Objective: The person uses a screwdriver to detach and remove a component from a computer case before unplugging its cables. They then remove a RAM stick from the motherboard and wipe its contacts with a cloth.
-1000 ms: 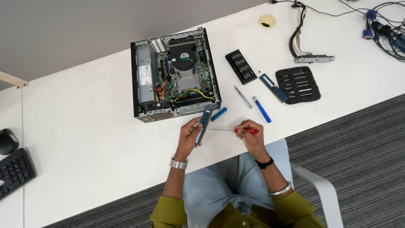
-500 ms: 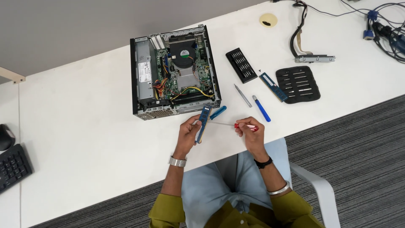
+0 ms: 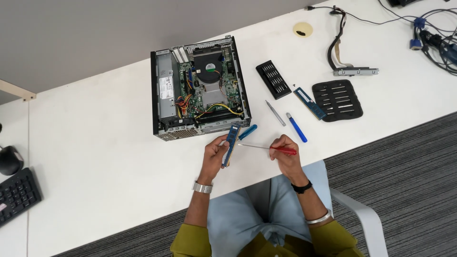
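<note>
Pointing left: red screwdriver (image 3: 269, 148), lengthwise horizontal

Illumination is bright, even and diffuse, apparently from overhead. The white table (image 3: 95, 143) reflects strongly but retains surface tone without clipped glare. Shadows are soft and short: a faint one lies beneath the left hand (image 3: 216, 154) and right hand (image 3: 284, 154), and a narrow dark band runs along the near edge of the open computer case (image 3: 200, 88). Focus is sharp across the centre; circuit-board detail remains legible. Fine detail softens slightly toward the frame corners, notably at the keyboard (image 3: 16, 195) and the cable bundle (image 3: 435, 40). The table edges show slight wide-angle bowing. No motion blur is visible.
</note>
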